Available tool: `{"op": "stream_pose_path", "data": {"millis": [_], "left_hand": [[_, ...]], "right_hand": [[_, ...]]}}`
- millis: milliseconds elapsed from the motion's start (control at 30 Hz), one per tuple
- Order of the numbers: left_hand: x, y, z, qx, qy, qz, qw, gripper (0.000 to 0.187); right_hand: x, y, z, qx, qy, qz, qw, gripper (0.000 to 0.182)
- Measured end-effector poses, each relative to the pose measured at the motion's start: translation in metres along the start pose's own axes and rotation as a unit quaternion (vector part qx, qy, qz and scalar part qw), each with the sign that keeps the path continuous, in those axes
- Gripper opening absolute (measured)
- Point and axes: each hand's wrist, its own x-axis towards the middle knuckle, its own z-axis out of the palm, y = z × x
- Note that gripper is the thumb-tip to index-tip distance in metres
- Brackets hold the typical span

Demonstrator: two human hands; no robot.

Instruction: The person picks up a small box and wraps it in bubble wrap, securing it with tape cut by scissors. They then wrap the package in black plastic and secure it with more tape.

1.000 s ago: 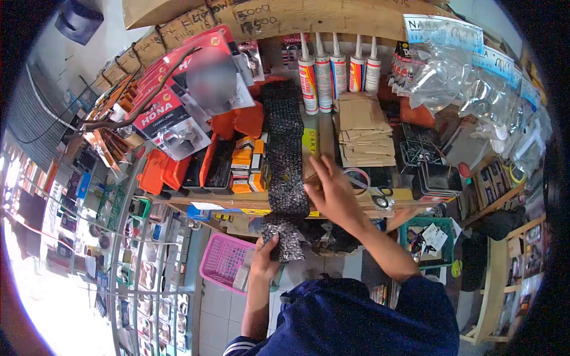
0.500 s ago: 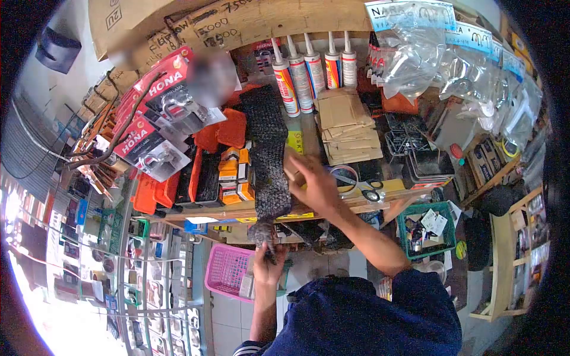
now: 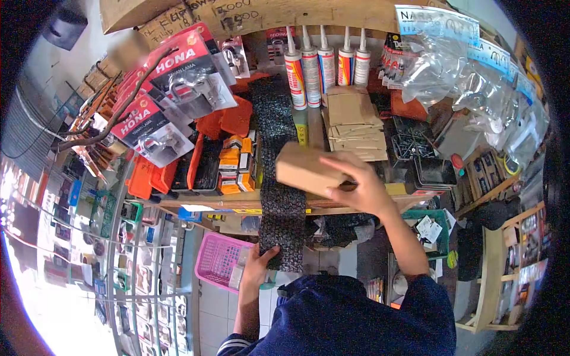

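Note:
A long strip of black bubble wrap (image 3: 278, 133) lies over the wooden counter and hangs past its front edge. My left hand (image 3: 255, 267) grips the strip's lower left edge, thumb on top. In my right hand (image 3: 362, 184) is a small brown cardboard box (image 3: 309, 172), tilted, held by its right end close over the bubble wrap. Orange-and-white small boxes (image 3: 236, 163) stand just left of the strip. A stack of flat brown cardboard pieces (image 3: 355, 127) lies behind the right hand.
Sealant tubes (image 3: 295, 80) stand upright at the back. Carded padlocks (image 3: 193, 86) hang at the left, clear plastic packs (image 3: 439, 71) at the upper right. A pink basket (image 3: 208, 261) stands below the counter on the left, a green basket (image 3: 442, 237) on the right.
My right hand has lifted the cardboard box from beside the strip and moved slightly right. The strip's lower end, bunched before, now hangs spread flat from my left hand. Scissors are now hidden.

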Motion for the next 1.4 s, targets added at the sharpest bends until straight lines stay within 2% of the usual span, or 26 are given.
{"op": "stream_pose_path", "data": {"millis": [67,200,300,400,533,600,667,867,1067,1167,1233,1267,1333,1367,1400], "left_hand": [[0.0,0.0,0.001,-0.006,-0.007,-0.001,1.0,0.022],[-0.005,0.001,0.002,-0.013,0.004,0.006,1.0,0.023],[-0.009,0.005,0.002,-0.003,0.006,0.019,1.0,0.024],[-0.017,0.007,0.005,0.008,0.013,0.026,1.0,0.025],[-0.019,0.003,0.006,-0.006,0.024,0.039,0.999,0.028],[-0.022,0.008,0.01,-0.018,0.041,0.038,0.998,0.028],[-0.024,0.011,0.011,-0.029,0.054,0.035,0.998,0.029],[-0.024,0.012,0.007,-0.029,0.022,0.056,0.998,0.03],[-0.025,0.012,0.008,-0.032,0.009,0.039,0.999,0.034],[-0.033,0.025,0.025,0.025,0.041,0.084,0.995,0.041],[-0.035,0.031,0.035,0.067,0.085,0.211,0.972,0.046],[-0.038,0.038,0.038,0.068,0.085,0.211,0.971,0.046],[-0.044,0.062,0.049,0.223,0.094,0.275,0.93,0.047],[-0.044,0.07,0.046,0.222,0.097,0.276,0.93,0.047],[-0.044,0.078,0.041,0.264,0.053,0.225,0.936,0.048]], "right_hand": [[0.004,0.006,0.017,0.0,-0.068,-0.026,0.997,0.06],[0.017,0.015,0.046,0.026,-0.12,-0.032,0.992,0.063],[0.023,0.023,0.064,0.08,-0.17,-0.077,0.979,0.06],[0.025,0.028,0.07,0.079,-0.219,-0.039,0.972,0.062],[0.027,0.044,0.07,0.025,-0.198,-0.069,0.978,0.066],[0.029,0.045,0.068,0.008,-0.217,-0.025,0.976,0.066],[0.031,0.046,0.066,0.012,-0.225,-0.024,0.974,0.066],[0.033,0.053,0.066,0.052,-0.203,-0.039,0.977,0.064],[0.027,0.055,0.062,0.007,-0.209,-0.058,0.976,0.061],[0.027,0.05,0.058,-0.029,-0.233,-0.033,0.971,0.061],[0.025,0.05,0.058,-0.04,-0.227,-0.038,0.972,0.061],[0.024,0.049,0.058,-0.04,-0.227,-0.039,0.972,0.061],[0.022,0.046,0.055,-0.048,-0.241,-0.028,0.969,0.062],[0.02,0.047,0.055,-0.047,-0.243,-0.03,0.968,0.062],[0.018,0.049,0.055,-0.053,-0.245,-0.035,0.967,0.062]]}}
